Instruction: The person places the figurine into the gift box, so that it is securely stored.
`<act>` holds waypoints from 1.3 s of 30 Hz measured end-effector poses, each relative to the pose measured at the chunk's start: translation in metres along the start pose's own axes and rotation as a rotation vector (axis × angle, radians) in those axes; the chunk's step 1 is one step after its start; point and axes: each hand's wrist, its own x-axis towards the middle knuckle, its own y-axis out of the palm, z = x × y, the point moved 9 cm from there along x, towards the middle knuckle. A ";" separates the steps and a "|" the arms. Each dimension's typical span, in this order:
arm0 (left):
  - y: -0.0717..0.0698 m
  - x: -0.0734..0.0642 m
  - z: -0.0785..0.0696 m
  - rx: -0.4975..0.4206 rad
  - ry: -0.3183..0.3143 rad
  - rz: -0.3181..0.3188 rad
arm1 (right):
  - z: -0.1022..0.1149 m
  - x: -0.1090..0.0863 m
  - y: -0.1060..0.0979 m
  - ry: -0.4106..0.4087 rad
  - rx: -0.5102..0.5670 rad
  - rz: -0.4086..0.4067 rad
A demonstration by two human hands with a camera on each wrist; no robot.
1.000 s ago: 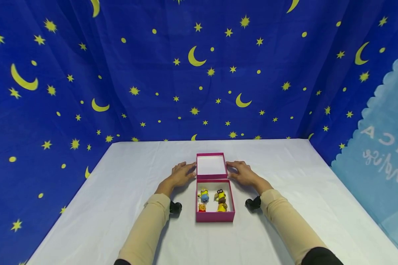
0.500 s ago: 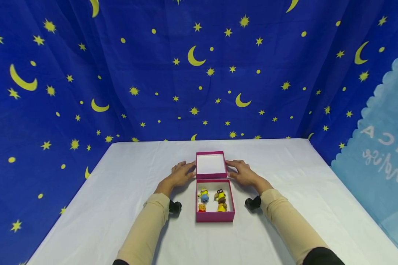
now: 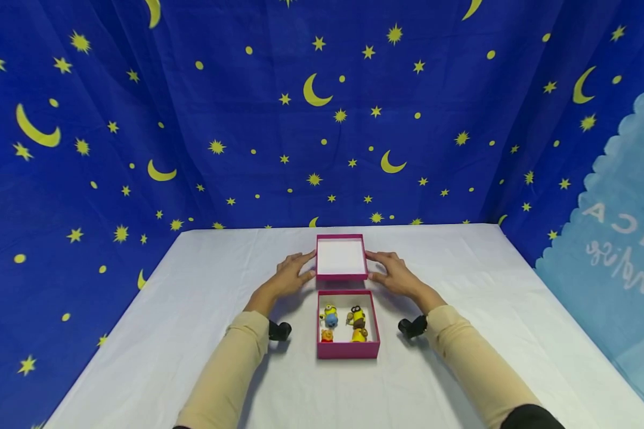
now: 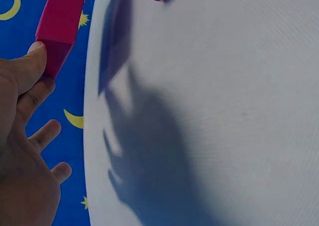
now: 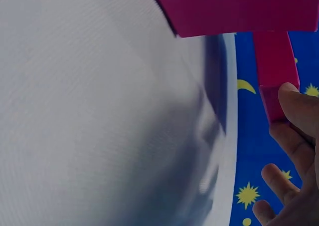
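Observation:
My left hand (image 3: 288, 277) and right hand (image 3: 397, 275) hold a magenta box lid (image 3: 341, 276) between them, inner white side facing me. In the left wrist view the left thumb and index finger pinch one side of the lid (image 4: 62, 16); the other fingers stick out free. The right wrist view has the right thumb and index finger pinching the opposite side of the lid (image 5: 275, 59). The lid is raised off the cloth. Nearer me stands the magenta box (image 3: 347, 351), holding several small toy figures, among them a yellow minion in blue (image 3: 330, 317) and one with goggles (image 3: 356, 316).
White cloth (image 3: 193, 333) covers the table. A blue curtain (image 3: 257, 119) with yellow moons and stars hangs behind and at the sides. At the right edge hangs a light-blue cloth (image 3: 628, 238) with lettering.
Both hands have lifted the lid up and away from the box, so a gap now shows between the two. The box and figures stay in place.

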 end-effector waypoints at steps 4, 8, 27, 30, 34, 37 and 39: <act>-0.007 -0.001 -0.005 -0.009 0.020 -0.020 | 0.005 -0.002 -0.007 -0.026 0.009 -0.036; -0.012 -0.003 -0.010 -0.037 0.025 -0.033 | 0.010 -0.004 -0.012 -0.053 0.019 -0.067; -0.024 -0.017 -0.023 -0.188 0.097 -0.134 | 0.026 -0.018 -0.026 -0.106 0.119 -0.131; -0.025 -0.019 -0.026 -0.189 0.126 -0.150 | 0.031 -0.022 -0.029 -0.129 0.141 -0.145; -0.025 -0.022 -0.029 -0.206 0.146 -0.167 | 0.034 -0.026 -0.031 -0.137 0.160 -0.167; -0.024 -0.024 -0.032 -0.230 0.162 -0.179 | 0.035 -0.029 -0.031 -0.136 0.159 -0.181; -0.024 -0.027 -0.034 -0.238 0.172 -0.190 | 0.035 -0.031 -0.031 -0.139 0.164 -0.187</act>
